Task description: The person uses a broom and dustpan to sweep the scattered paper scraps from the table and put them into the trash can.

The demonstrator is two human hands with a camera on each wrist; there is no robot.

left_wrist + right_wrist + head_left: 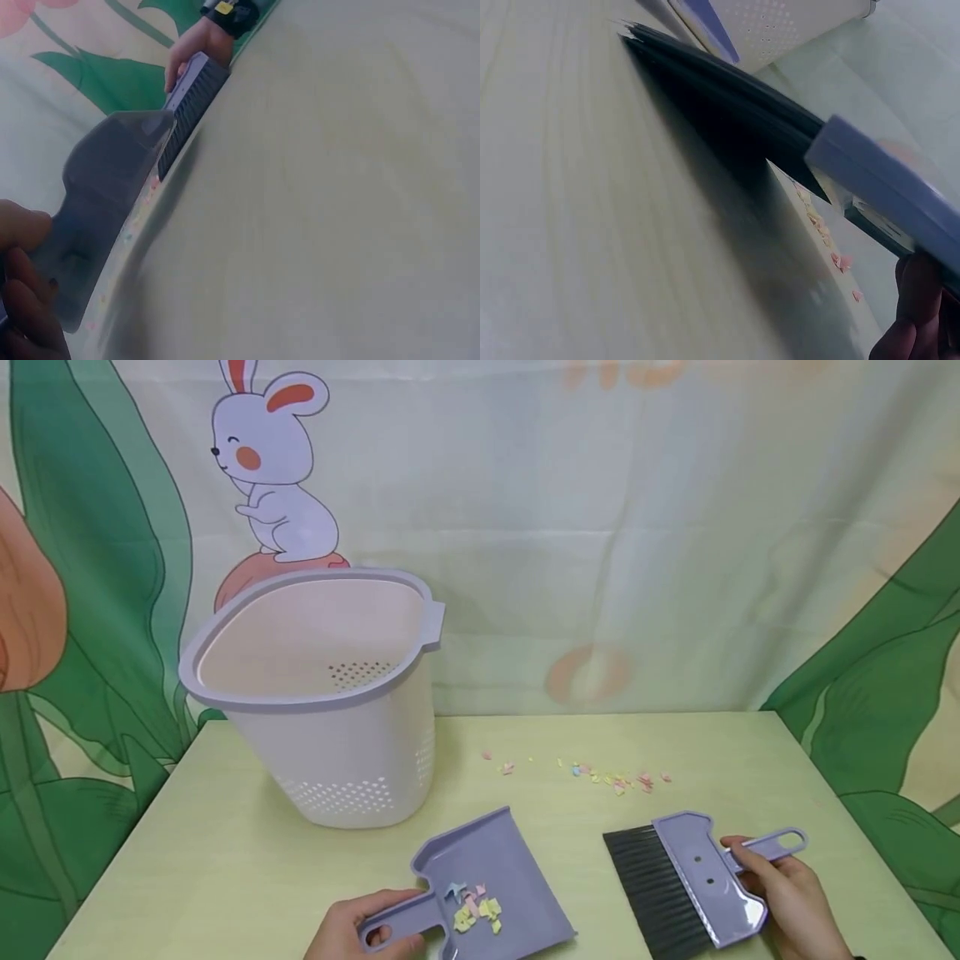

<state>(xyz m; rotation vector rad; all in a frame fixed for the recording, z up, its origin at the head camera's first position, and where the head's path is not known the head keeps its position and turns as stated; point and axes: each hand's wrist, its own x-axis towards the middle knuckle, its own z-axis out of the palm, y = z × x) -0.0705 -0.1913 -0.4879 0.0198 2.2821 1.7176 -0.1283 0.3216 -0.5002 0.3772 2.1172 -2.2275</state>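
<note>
My left hand [367, 927] grips the handle of a purple dustpan [517, 893] near the front of the table. Inside the pan lies a small heap of paper scraps [472, 910] in yellow, pink and blue. My right hand [795, 897] holds a purple hand brush [697, 877] by its handle, and its black bristles [727, 105] point left toward the dustpan. Brush and pan are apart in the head view. Behind them, more torn scraps [618, 782] lie scattered on the table. In the left wrist view, fingers [30, 300] wrap the pan's handle.
A white basket [337, 760] with a purple rim and small holes stands at the back left of the pale yellow table [225, 860]. Behind the table hangs a printed curtain [540, 527] with a rabbit and leaves.
</note>
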